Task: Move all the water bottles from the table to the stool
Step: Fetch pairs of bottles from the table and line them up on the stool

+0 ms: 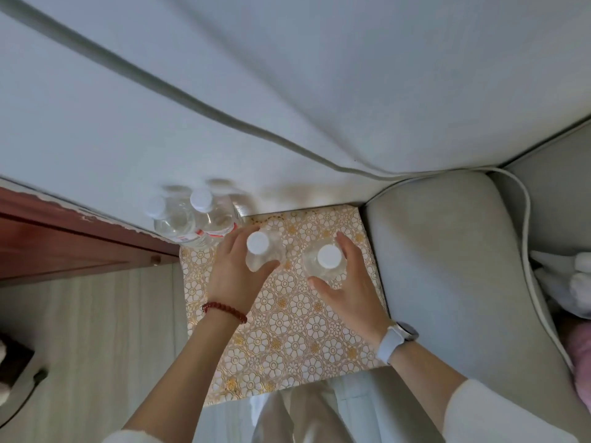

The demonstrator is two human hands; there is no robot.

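Two clear water bottles with white caps stand on a small flower-patterned top (pixel 287 340) below me. My left hand (pixel 235 276), with a red bead bracelet on its wrist, is wrapped around the left bottle (pixel 259 247). My right hand (pixel 348 282), with a pale watch on its wrist, cups the right bottle (pixel 324 260) with fingers on its far side and thumb on the near side. At the back left corner of the top, more water bottles (pixel 192 219) with red and white labels stand close together against the wall.
A grey sofa cushion (pixel 447 266) butts against the right edge of the patterned top. Dark red wooden furniture (pixel 64 241) stands on the left above pale floor (pixel 96 346). A white wall (pixel 287 91) lies behind. White cloth (pixel 572 282) sits at the far right.
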